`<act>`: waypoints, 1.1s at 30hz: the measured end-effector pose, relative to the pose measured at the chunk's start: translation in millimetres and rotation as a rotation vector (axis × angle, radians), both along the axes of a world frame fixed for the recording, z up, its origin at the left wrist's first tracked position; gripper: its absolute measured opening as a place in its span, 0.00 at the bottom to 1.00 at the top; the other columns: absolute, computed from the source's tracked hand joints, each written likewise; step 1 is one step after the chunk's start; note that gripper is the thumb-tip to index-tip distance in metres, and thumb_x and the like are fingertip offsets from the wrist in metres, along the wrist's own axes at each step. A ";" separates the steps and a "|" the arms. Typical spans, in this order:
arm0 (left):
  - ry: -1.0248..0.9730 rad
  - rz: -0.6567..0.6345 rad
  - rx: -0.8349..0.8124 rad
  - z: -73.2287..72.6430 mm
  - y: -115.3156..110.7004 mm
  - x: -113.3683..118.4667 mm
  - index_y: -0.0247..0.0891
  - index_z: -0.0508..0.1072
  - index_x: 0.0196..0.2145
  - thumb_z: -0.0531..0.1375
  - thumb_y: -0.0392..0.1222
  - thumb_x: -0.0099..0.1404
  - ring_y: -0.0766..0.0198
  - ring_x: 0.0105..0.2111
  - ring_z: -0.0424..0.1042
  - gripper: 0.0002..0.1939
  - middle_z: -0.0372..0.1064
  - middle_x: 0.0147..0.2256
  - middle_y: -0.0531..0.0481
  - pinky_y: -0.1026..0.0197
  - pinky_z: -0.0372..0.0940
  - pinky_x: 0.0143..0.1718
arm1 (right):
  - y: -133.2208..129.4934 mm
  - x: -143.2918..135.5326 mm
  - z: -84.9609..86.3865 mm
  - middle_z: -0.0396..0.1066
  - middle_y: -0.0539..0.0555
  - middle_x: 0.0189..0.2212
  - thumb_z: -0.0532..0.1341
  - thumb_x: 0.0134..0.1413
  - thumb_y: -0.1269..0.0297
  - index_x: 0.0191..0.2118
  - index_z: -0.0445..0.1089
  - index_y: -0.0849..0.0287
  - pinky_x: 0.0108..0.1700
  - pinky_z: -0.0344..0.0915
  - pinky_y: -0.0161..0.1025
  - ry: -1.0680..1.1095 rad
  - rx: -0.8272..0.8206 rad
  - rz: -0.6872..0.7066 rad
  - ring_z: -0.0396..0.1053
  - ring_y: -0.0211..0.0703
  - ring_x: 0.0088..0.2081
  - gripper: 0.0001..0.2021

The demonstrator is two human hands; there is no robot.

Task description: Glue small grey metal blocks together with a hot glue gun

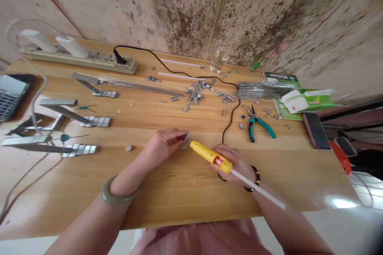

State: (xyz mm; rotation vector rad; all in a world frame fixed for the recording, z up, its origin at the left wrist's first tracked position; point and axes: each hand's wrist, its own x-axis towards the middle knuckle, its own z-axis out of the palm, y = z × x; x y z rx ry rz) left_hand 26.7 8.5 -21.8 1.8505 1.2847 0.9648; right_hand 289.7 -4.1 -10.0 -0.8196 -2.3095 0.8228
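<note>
In my right hand (235,165) is a yellow hot glue gun (209,155), with a white glue stick (259,189) sticking out of its back end. Its nozzle points left, at a small grey piece (186,136) pinched between the thumb and fingers of my left hand (164,143). Nozzle tip and piece are very close; whether they touch I cannot tell. Just below my left fingertips, another small grey piece (183,147) lies on the table. A round grey disc (128,148) rests left of my left wrist.
Teal-handled pliers (259,125) lie right of my hands. Behind are scattered grey metal pieces (196,93), a wire bundle (265,90) and a glass (220,59). Bent metal stands (64,145) are at left, near a power strip (89,61). A black cord (230,121) runs to the glue gun. A phone (315,130) lies right.
</note>
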 end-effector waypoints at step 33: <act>-0.001 0.008 -0.022 4.3 0.2 1.0 0.39 0.77 0.42 0.60 0.38 0.62 0.64 0.33 0.76 0.11 0.78 0.37 0.49 0.65 0.71 0.36 | 0.2 1.6 0.8 0.71 0.56 0.37 0.58 0.52 0.72 0.42 0.64 0.56 0.39 0.71 0.41 -0.079 -0.007 -0.046 0.71 0.46 0.39 0.10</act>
